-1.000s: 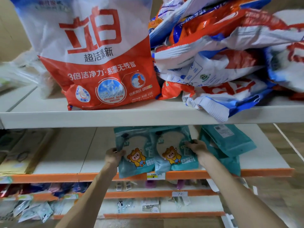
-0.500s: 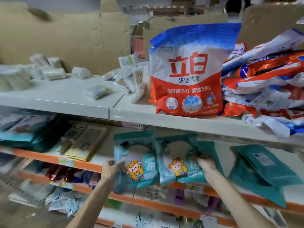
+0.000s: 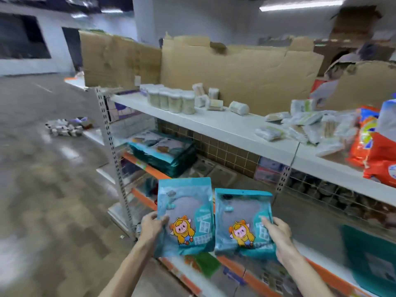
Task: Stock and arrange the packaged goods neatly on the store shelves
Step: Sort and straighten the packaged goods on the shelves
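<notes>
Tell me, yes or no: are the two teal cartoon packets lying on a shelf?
No: the left hand grips the left packet and the right hand grips the right packet, both held clear of the shelves.

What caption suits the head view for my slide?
Left hand holds one teal cartoon-printed plastic pouch, right hand a second teal pouch, beside the white metal shelf.

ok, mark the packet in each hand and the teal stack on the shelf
left packet [image 3: 184, 203]: head view, grey window at its middle.
right packet [image 3: 242, 211]: head view, grey window at its middle.
teal stack [image 3: 164, 156]: head view, front of the pile.
</notes>
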